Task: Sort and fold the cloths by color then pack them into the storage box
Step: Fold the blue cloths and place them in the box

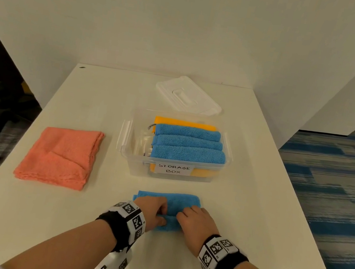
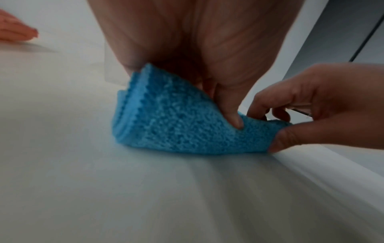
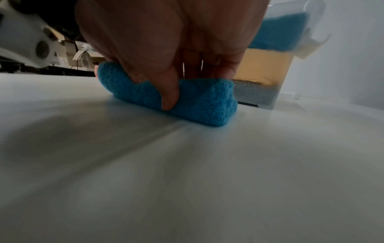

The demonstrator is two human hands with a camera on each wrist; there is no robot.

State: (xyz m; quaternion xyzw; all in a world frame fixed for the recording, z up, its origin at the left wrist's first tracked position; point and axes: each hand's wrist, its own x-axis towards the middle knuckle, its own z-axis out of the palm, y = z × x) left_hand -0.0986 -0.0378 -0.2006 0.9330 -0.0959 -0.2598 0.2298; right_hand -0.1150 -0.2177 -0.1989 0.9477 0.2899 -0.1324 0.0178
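The white surface [image 1: 87, 224] carries four things. A folded pink cloth [image 1: 61, 157] lies at the left. A clear box [image 1: 129, 140] stands in the middle, with a white lid [image 1: 188, 95] behind it. A folded blue cloth [image 1: 175, 200] lies near the front.

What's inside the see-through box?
The storage box holds three folded blue cloths lying on a yellow cloth. The blue ones cover most of the yellow, so how many yellow cloths lie underneath cannot be told.

The blue cloth [image 1: 175, 200] is nubby terry; the coral cloth [image 1: 61, 156] is soft and crinkled. The storage box [image 1: 228, 147] is clear glossy plastic, its lid [image 1: 188, 95] white plastic. The desk [image 1: 244, 191] is smooth and matt.
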